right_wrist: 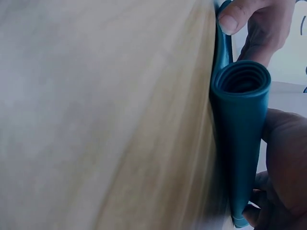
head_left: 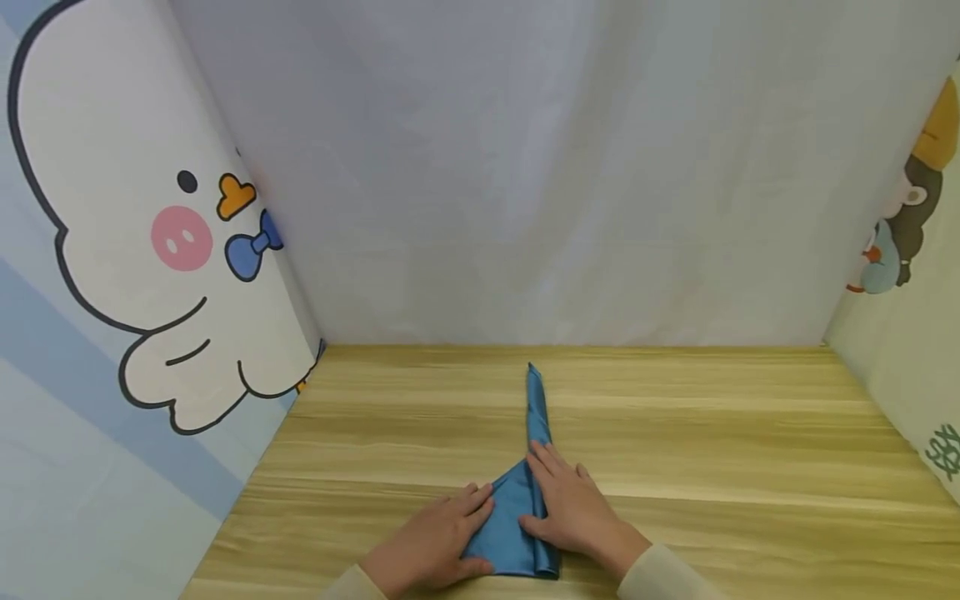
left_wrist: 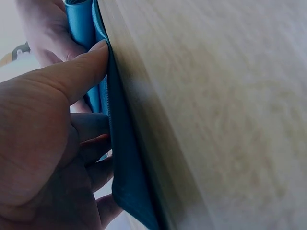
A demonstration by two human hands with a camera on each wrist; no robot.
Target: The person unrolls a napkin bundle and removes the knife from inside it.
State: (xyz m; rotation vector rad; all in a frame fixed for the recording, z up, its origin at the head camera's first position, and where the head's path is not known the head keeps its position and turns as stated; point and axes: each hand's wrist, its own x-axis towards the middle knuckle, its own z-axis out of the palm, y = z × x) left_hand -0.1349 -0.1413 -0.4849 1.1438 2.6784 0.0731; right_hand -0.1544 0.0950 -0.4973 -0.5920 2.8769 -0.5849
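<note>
A shiny blue cloth (head_left: 513, 512) lies on the table, its right side rolled into a tube that tapers to a point at the far end. The left hand (head_left: 438, 533) presses on the flat left part, thumb near the front edge and fingers reaching along the slanted edge. Over the rolled part lies the right hand (head_left: 573, 504), fingers extended forward and thumb across the roll. In the right wrist view the open end of the roll (right_wrist: 240, 134) shows several spiral layers. The left wrist view shows the thumb (left_wrist: 88, 69) on the cloth's hemmed edge.
The wood-grain table (head_left: 712, 442) stretches out on both sides of the cloth. A pale curtain (head_left: 525, 175) hangs along its back edge. Side panels carry cartoon prints, a white bird (head_left: 112, 208) at left and a figure (head_left: 911, 200) at right.
</note>
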